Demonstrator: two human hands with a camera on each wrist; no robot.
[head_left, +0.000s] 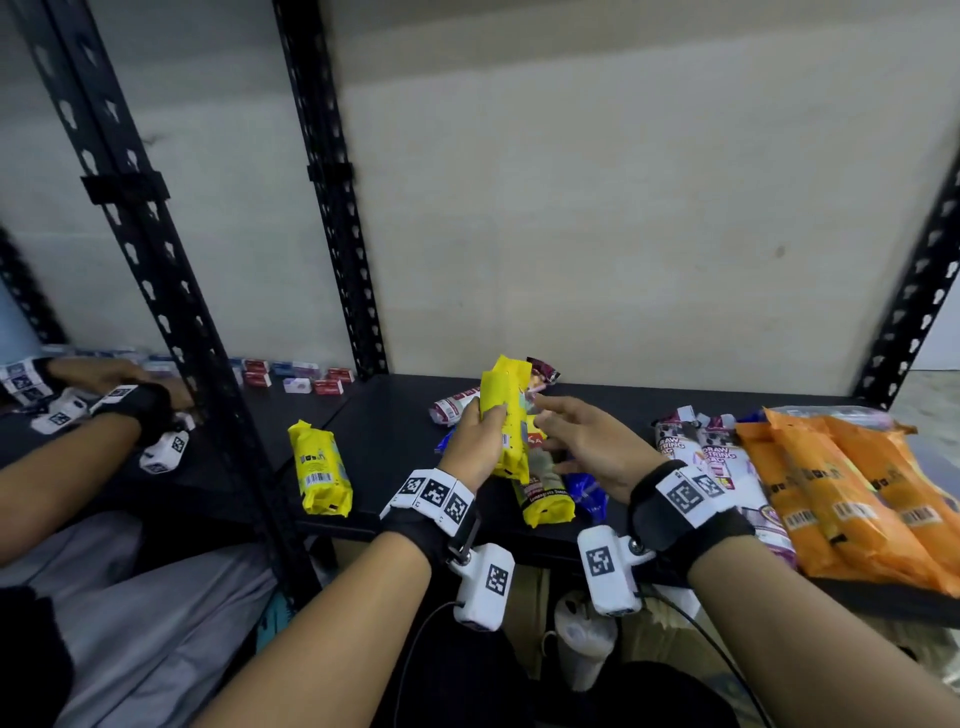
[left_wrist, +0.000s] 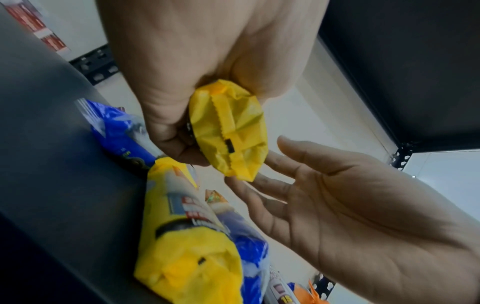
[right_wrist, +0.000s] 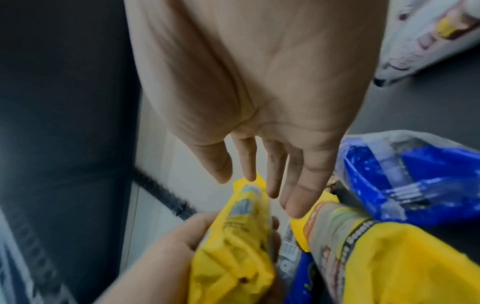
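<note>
The person's left hand (head_left: 475, 436) is gripping a long yellow packet of crinkled, glossy plastic film (head_left: 506, 415). Fingers and thumb are curling round its middle and holding it nearly upright above the matte black shelf board (head_left: 395, 431). The left wrist view is showing the packet's folded, crimp-sealed bottom end poking out below the palm. The right hand (head_left: 582, 447) is lying open, palm turned toward the packet, with its fingers straight and slightly spread just beside the wrapper. Whether the fingertips are touching it cannot be told.

Below the hands, a second yellow film packet with printed lettering (head_left: 545, 499) is lying flat on the shelf, with a shiny blue wrapper (head_left: 587, 493) against it. A third yellow packet with a barcode (head_left: 319, 470) is lying well apart to the left. To the right, flat orange plastic packs (head_left: 841, 488) are overlapping one another beside white printed bags (head_left: 722, 457).
</note>
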